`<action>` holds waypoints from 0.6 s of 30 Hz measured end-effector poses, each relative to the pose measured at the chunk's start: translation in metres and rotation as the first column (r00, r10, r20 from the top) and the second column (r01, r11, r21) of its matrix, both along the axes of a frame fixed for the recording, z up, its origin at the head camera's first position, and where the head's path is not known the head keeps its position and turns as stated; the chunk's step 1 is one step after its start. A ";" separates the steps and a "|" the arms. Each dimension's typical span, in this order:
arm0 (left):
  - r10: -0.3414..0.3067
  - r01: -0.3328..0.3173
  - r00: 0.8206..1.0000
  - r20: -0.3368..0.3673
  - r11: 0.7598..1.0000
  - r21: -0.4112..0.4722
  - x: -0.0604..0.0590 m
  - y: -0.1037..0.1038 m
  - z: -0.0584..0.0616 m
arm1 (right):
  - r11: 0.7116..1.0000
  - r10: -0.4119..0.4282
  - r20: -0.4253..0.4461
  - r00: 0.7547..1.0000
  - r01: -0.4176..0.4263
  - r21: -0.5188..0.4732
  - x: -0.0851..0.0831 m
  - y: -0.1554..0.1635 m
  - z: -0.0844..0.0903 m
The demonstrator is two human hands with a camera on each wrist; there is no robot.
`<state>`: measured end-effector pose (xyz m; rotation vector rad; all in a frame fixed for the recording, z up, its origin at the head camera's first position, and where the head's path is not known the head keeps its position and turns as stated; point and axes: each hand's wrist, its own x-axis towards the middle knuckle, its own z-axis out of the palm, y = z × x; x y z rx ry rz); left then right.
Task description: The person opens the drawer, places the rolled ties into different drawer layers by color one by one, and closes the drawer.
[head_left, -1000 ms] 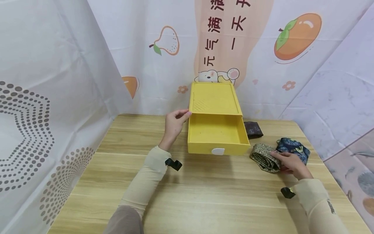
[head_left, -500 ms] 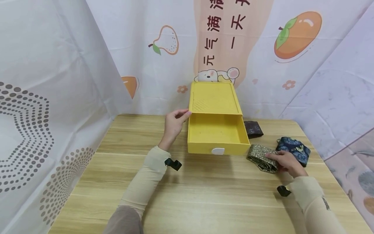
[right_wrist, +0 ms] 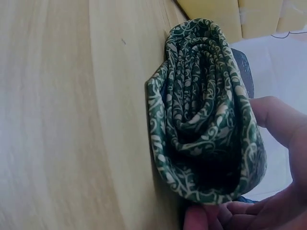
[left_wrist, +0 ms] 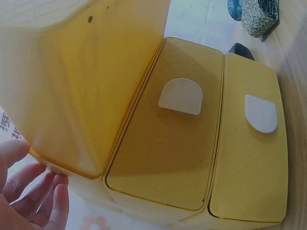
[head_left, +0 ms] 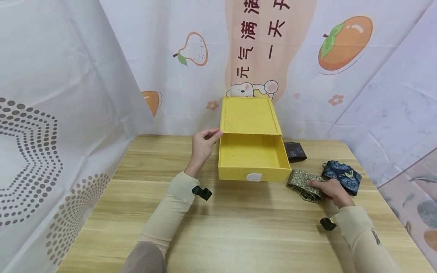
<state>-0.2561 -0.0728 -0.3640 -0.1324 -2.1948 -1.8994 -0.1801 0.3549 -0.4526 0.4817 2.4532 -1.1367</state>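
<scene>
One rolled tie point(head_left: 300, 182) lies pinched within the part-spread right grip point(head_left: 332, 190); the loose left grip point(head_left: 202, 147) touches the cabinet point(head_left: 250, 115).

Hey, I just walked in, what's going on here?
A person's right hand grips a green patterned cloth roll, outside the yellow drawer unit. Their left hand touches the unit's left side near the front. The top drawer is pulled out; the middle drawer and bottom drawer are shut. A blue patterned cloth and a dark cloth lie to the right.
</scene>
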 end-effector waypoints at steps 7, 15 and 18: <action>0.002 -0.002 1.000 -0.008 1.000 0.000 0.000 0.001 0.000 | 1.000 -0.002 0.014 1.000 0.002 0.008 0.001 -0.001 0.002; 0.003 -0.003 1.000 -0.027 1.000 0.024 -0.001 0.001 -0.001 | 0.999 -0.024 -0.025 0.999 0.025 0.039 0.002 -0.005 0.003; 0.004 -0.003 1.000 -0.028 1.000 0.020 -0.001 0.000 -0.001 | 0.998 -0.025 -0.035 0.999 0.027 0.057 0.003 -0.006 0.004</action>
